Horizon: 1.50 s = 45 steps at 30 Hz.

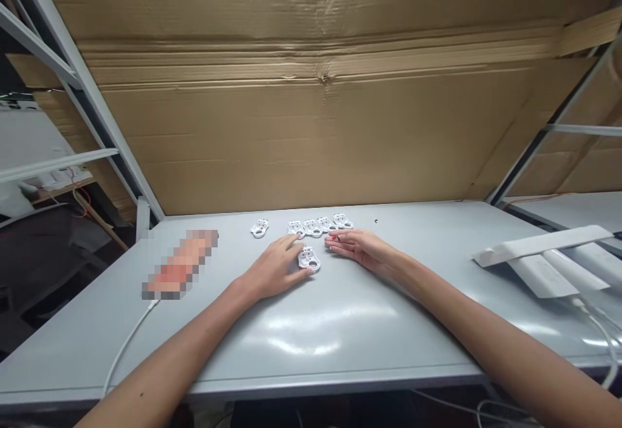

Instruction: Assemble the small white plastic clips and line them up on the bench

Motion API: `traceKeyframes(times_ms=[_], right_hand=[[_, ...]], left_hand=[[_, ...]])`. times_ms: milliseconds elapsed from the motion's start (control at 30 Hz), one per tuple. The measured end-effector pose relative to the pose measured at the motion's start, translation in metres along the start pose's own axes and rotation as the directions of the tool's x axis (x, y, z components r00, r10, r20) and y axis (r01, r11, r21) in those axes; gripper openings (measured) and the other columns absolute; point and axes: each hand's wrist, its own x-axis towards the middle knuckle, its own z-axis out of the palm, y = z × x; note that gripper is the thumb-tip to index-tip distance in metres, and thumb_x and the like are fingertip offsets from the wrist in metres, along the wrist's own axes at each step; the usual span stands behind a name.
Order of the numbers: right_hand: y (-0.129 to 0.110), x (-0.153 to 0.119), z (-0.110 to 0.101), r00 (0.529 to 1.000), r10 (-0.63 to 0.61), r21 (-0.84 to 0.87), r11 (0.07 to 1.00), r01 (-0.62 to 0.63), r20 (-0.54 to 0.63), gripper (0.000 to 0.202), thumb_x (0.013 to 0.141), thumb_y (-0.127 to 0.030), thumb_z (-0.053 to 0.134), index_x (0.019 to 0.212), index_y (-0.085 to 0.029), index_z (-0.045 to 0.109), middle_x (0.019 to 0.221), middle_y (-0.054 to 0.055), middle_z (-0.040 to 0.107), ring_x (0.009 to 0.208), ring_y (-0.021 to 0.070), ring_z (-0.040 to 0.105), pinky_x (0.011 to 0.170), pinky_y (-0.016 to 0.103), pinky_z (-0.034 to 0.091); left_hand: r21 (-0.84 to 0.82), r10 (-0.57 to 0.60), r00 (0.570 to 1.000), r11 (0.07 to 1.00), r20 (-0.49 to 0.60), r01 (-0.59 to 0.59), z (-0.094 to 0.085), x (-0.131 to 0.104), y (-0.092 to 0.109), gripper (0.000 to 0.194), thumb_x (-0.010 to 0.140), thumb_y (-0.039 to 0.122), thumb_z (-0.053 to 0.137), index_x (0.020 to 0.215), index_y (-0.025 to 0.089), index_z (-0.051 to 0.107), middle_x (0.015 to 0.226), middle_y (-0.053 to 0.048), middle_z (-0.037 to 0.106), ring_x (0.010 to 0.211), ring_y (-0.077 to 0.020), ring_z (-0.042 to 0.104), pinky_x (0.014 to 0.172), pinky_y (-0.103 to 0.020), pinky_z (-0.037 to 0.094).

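In the head view, a small white plastic part [309,259] with a round opening lies flat on the table between my hands. My left hand [276,265] curves around its left side, thumb at the lower edge and fingers at the upper edge. To the right of it, my right hand [363,248] rests low over the table, its fingers pressed together. Something tiny, with a bit of red and dark, shows at those fingertips; its kind is too small to tell. Behind both hands is a row of several similar white parts [326,224]. Another white part [259,228] lies apart on the left.
On the grey table [301,350], a blurred-out orange object [179,266] with a white cable lies left. White power strips or boxes [544,272] with cables sit right. A tiny black piece [376,221] lies toward the back. Cardboard [311,143] walls the rear between metal posts.
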Motion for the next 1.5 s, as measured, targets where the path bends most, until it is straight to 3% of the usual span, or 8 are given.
traceKeyframes(times_ms=[267, 467, 567, 700, 800, 933, 1267, 1500], right_hand=[[0.005, 0.000, 0.002, 1.000, -0.017, -0.087, 0.996, 0.019, 0.022, 0.021, 0.082, -0.028, 0.075, 0.098, -0.015, 0.072, 0.113, 0.013, 0.073, 0.112, 0.0234, 0.066, 0.109, 0.038, 0.048], [0.004, -0.004, 0.016, 0.990, -0.131, -0.308, 0.941, 0.140, 0.049, 0.027, 0.081, -0.040, 0.074, 0.095, -0.017, 0.073, 0.098, 0.011, 0.075, 0.098, 0.0253, 0.071, 0.091, 0.042, 0.058], [0.005, -0.007, 0.020, 0.941, -0.315, -0.540, 0.775, 0.329, 0.122, 0.021, 0.084, -0.039, 0.068, 0.090, -0.020, 0.075, 0.100, 0.010, 0.075, 0.099, 0.0265, 0.070, 0.088, 0.044, 0.057], [0.012, -0.008, 0.019, 0.811, -0.511, -0.745, 0.414, 0.523, 0.285, 0.015, 0.089, -0.028, 0.062, 0.090, -0.024, 0.077, 0.117, 0.009, 0.069, 0.114, 0.0274, 0.062, 0.097, 0.045, 0.050], [0.018, -0.008, 0.017, 0.746, -0.509, -0.757, 0.248, 0.605, 0.430, 0.020, 0.093, -0.021, 0.055, 0.093, -0.024, 0.075, 0.121, 0.010, 0.065, 0.114, 0.0262, 0.061, 0.095, 0.044, 0.051], [0.023, -0.007, 0.016, 0.714, -0.482, -0.762, 0.136, 0.633, 0.508, 0.022, 0.095, -0.019, 0.052, 0.095, -0.021, 0.074, 0.122, 0.013, 0.062, 0.108, 0.0249, 0.063, 0.090, 0.042, 0.053], [0.024, -0.006, 0.018, 0.717, -0.523, -0.791, 0.125, 0.599, 0.460, 0.017, 0.092, -0.024, 0.059, 0.090, -0.022, 0.076, 0.115, 0.012, 0.066, 0.107, 0.0251, 0.063, 0.088, 0.040, 0.053], [0.014, -0.014, 0.017, 0.748, -0.361, -0.780, 0.082, 0.620, 0.557, 0.027, 0.096, -0.023, 0.051, 0.112, -0.022, 0.072, 0.137, 0.014, 0.058, 0.123, 0.0281, 0.056, 0.099, 0.045, 0.048]], left_hand=[[0.011, -0.050, 0.999, 0.999, -0.006, 0.050, 0.005, 0.002, -0.003, 0.048, 0.094, 0.051, 0.055, 0.130, 0.018, 0.057, 0.149, -0.018, 0.044, 0.139, -0.0322, 0.040, 0.113, -0.048, 0.037], [-0.019, -0.059, 0.998, 0.998, -0.004, 0.059, 0.006, 0.003, -0.004, 0.048, 0.093, 0.050, 0.056, 0.131, 0.020, 0.056, 0.150, -0.016, 0.044, 0.140, -0.0313, 0.039, 0.113, -0.048, 0.036], [-0.051, -0.049, 0.999, 0.997, 0.023, 0.050, 0.005, 0.002, -0.003, 0.051, 0.093, 0.052, 0.057, 0.134, 0.021, 0.055, 0.150, -0.015, 0.044, 0.141, -0.0308, 0.037, 0.113, -0.047, 0.036], [-0.088, -0.022, 0.998, 0.996, 0.052, 0.026, 0.003, 0.001, -0.001, 0.052, 0.092, 0.053, 0.059, 0.134, 0.023, 0.056, 0.150, -0.015, 0.042, 0.140, -0.0325, 0.038, 0.111, -0.048, 0.038], [-0.091, 0.011, 0.998, 0.996, 0.059, -0.006, 0.002, 0.001, 0.000, 0.048, 0.092, 0.050, 0.061, 0.132, 0.024, 0.058, 0.150, -0.015, 0.043, 0.139, -0.0335, 0.039, 0.111, -0.049, 0.039], [-0.106, 0.033, 0.999, 0.994, 0.037, -0.029, 0.003, 0.002, 0.001, 0.045, 0.093, 0.050, 0.059, 0.130, 0.025, 0.060, 0.147, -0.013, 0.046, 0.137, -0.0337, 0.042, 0.110, -0.050, 0.039], [-0.094, 0.059, 0.997, 0.994, 0.043, -0.055, 0.001, 0.003, 0.001, 0.039, 0.094, 0.045, 0.060, 0.126, 0.023, 0.061, 0.142, -0.015, 0.050, 0.134, -0.0330, 0.045, 0.108, -0.048, 0.042], [-0.028, 0.089, 0.995, 0.996, 0.040, -0.088, -0.002, 0.002, -0.004, 0.037, 0.094, 0.045, 0.060, 0.123, 0.022, 0.062, 0.141, -0.015, 0.051, 0.135, -0.0320, 0.043, 0.108, -0.049, 0.041]])
